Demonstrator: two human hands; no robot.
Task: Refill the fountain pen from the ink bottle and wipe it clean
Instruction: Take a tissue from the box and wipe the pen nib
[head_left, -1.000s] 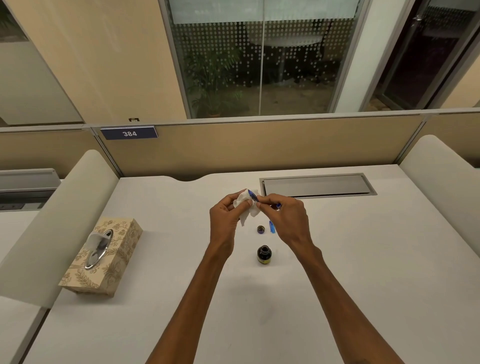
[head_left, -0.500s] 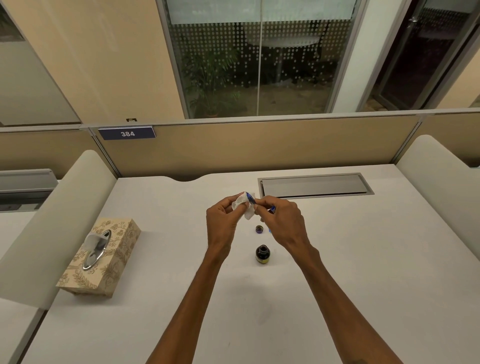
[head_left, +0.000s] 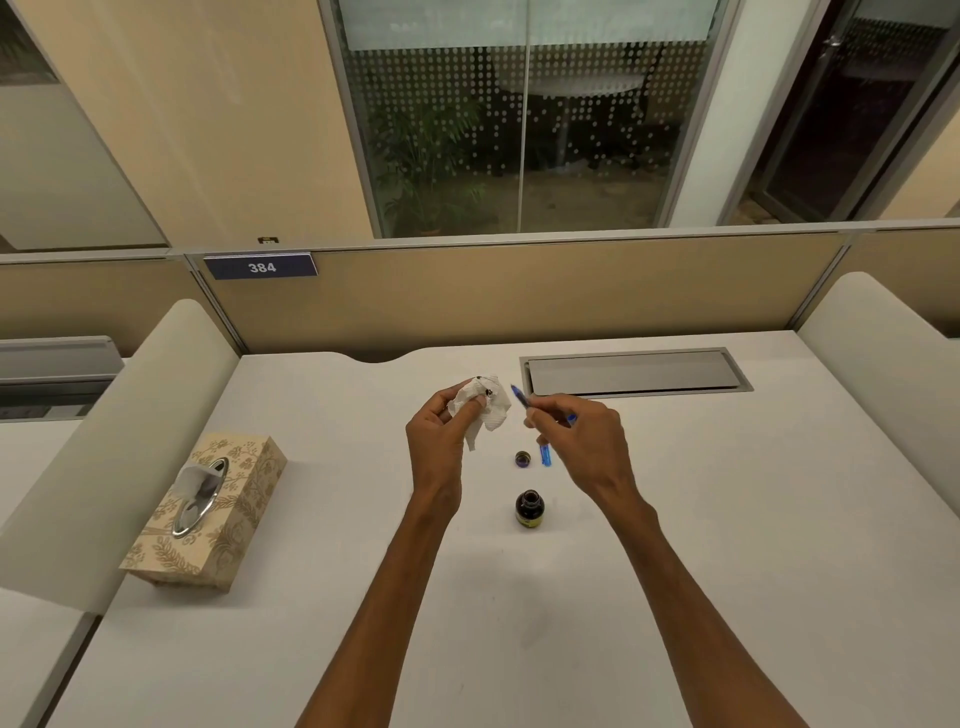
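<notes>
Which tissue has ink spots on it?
The crumpled tissue held in the left hand: dark spots show near its top. The other tissue, poking from the patterned box, looks clean.

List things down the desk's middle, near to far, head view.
ink bottle → bottle cap → cable hatch → partition. The blue pen part is left out: level with the cap.

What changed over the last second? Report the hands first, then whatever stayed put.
The right hand pulled the pen rightward, out of the tissue, which now shows dark ink spots. The left hand still grips the tissue; nothing was let go. The ink bottle, cap, blue pen part and tissue box stayed put.
</notes>
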